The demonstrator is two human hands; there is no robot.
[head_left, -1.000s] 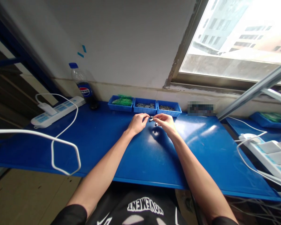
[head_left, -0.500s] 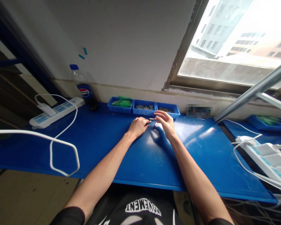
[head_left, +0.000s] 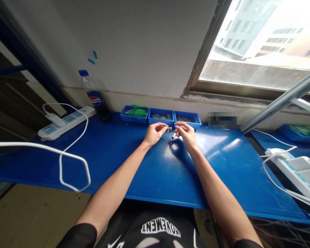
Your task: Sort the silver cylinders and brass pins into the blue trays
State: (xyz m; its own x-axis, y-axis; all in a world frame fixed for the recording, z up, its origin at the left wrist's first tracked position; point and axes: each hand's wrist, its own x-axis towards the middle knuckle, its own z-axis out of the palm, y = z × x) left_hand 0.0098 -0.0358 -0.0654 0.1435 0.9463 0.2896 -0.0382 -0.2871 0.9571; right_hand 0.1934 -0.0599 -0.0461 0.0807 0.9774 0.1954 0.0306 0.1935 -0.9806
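Note:
My left hand (head_left: 154, 133) hovers above the blue table (head_left: 134, 165), pinching a small dark metal piece (head_left: 169, 128) at its fingertips. My right hand (head_left: 186, 132) is close beside it, fingers pinched on another small dark piece (head_left: 173, 135) that hangs below them. The two pieces lie a few centimetres apart. Just behind the hands stand three small blue bins in a row: one with green parts (head_left: 134, 113), one with grey metal parts (head_left: 160, 117) and one with thin dark parts (head_left: 187, 119).
A cola bottle (head_left: 93, 95) stands at the back left by the wall. A white power strip (head_left: 67, 122) lies left, its white cable (head_left: 64, 162) looping over the table edge. Another power strip (head_left: 298, 168) and a blue bin (head_left: 298, 132) are on the right. A window is above.
My left hand has lifted off the table and now pinches a piece at its fingertips. My right hand's spread fingers have closed into a pinch beside it.

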